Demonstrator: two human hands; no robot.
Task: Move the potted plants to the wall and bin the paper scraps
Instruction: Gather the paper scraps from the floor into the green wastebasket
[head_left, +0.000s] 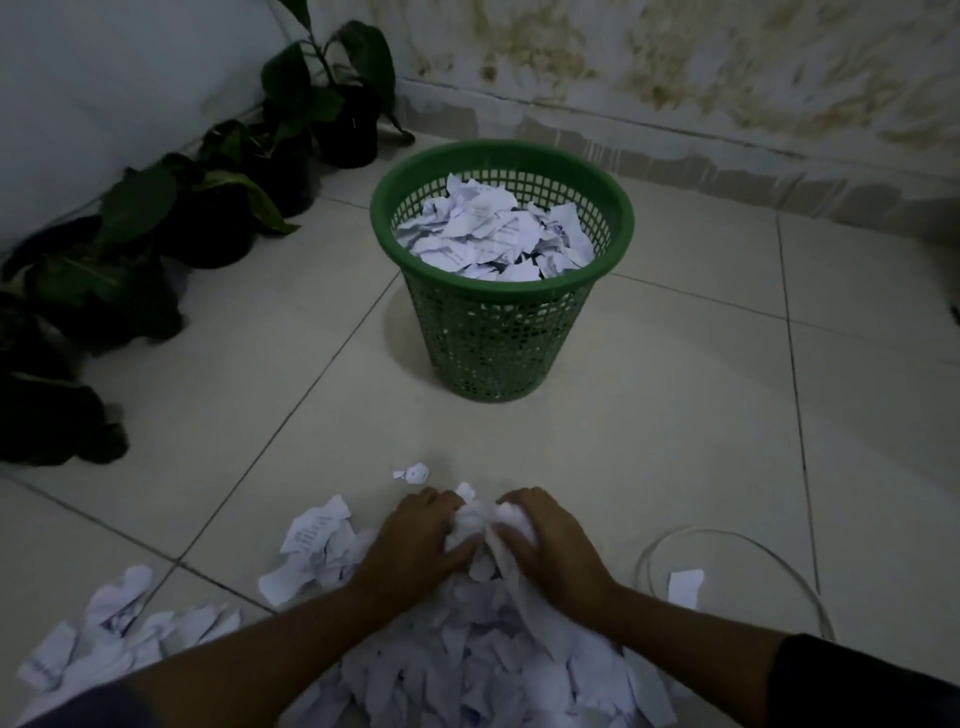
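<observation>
Basket right of potted plants

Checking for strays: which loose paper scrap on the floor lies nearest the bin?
The small scrap just beyond the left hand; every other floor scrap lies closer to the person than to the green bin.

Dim light here, the whole room sitting in a bluish gloom with the corners of the view falling off dark. Underfoot, a floor of large pale tiles, glossy enough to catch a soft sheen in the middle, thin dark grout lines running diagonally across it. On the left, a plain white wall, smooth and unmarked. It meets the back wall in the far corner, and that one is rougher: blotchy brownish stains spread over it, possibly damp or peeling paint. Along its foot runs a pale tiled skirting. A thin whitish cable loops across the tiles at lower right.
</observation>
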